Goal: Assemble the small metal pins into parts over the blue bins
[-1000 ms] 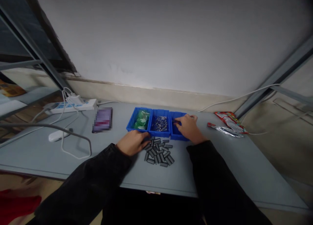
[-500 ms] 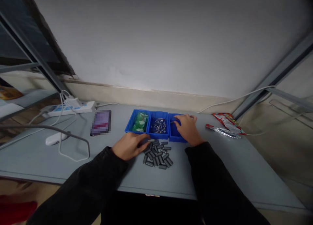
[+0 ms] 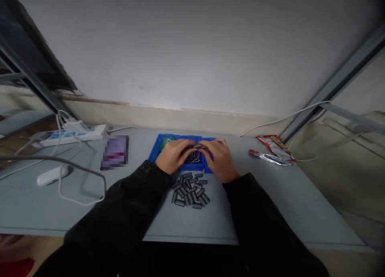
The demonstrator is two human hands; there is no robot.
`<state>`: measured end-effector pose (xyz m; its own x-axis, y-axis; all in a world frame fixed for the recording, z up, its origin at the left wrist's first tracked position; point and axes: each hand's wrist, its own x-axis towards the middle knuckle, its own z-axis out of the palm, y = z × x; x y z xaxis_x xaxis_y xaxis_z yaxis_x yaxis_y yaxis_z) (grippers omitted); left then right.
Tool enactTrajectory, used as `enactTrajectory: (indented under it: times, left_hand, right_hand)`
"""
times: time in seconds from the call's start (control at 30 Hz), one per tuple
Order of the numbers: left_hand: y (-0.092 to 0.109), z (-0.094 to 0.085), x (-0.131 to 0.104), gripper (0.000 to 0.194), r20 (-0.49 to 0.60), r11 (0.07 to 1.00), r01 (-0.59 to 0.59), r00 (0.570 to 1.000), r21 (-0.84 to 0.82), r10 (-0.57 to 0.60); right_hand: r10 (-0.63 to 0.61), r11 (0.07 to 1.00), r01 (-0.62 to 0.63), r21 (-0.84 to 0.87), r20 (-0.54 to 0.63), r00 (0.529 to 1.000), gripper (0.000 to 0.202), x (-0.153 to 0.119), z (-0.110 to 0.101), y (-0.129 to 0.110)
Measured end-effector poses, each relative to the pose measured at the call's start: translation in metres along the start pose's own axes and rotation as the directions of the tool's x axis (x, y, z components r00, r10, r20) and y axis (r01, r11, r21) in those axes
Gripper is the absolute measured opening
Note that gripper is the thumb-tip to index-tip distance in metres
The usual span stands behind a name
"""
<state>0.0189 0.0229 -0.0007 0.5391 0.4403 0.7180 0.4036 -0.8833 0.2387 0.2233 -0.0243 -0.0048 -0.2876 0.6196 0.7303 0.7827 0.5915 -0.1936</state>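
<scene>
Above the middle blue bin (image 3: pixel 195 167), my left hand (image 3: pixel 176 154) and my right hand (image 3: pixel 219 158) meet fingertip to fingertip. Between them they pinch a small grey piece (image 3: pixel 197 146). Small shiny metal pins (image 3: pixel 194 157) lie in that middle bin. Green pieces (image 3: pixel 166 141) show in the left bin, partly behind my left hand. The right blue bin (image 3: pixel 209 169) is mostly covered by my right hand. A pile of grey cylindrical pieces (image 3: pixel 191 192) lies on the grey table in front of the bins.
At the left are a purple pixelated object (image 3: pixel 115 152), a power strip (image 3: pixel 72 135), a white device (image 3: pixel 52 175) and loose cables. Red and silver packets (image 3: pixel 272 158) lie at the right. A wall (image 3: pixel 192 60) rises behind the table (image 3: pixel 270 204).
My left hand has risen from beside the pile, and my right hand has moved left from the right bin. Both now grip one grey piece. The view has shifted slightly.
</scene>
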Motion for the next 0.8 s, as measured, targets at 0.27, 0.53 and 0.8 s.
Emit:
enactTrajectory:
  times: [0.27, 0.53, 0.8]
  left_hand:
    - [0.0091, 0.0011, -0.0094, 0.019, -0.100, 1.000, -0.026, 0.995, -0.009, 0.025]
    - [0.0090, 0.0023, -0.0114, 0.017, -0.143, 0.999, -0.032, 0.989, -0.026, 0.028]
    - [0.0083, 0.0032, -0.0121, 0.019, -0.115, 0.999, -0.020, 0.993, -0.037, 0.015]
  right_hand:
    - [-0.035, 0.999, 0.035, 0.007, -0.050, 0.998, 0.022, -0.0018, 0.0016, -0.0032]
    - [-0.034, 0.997, 0.035, 0.072, -0.023, 0.999, 0.019, -0.0037, 0.0033, -0.0044]
    - [-0.054, 0.998, 0.056, 0.041, -0.053, 0.997, 0.017, -0.0036, 0.0071, -0.0035]
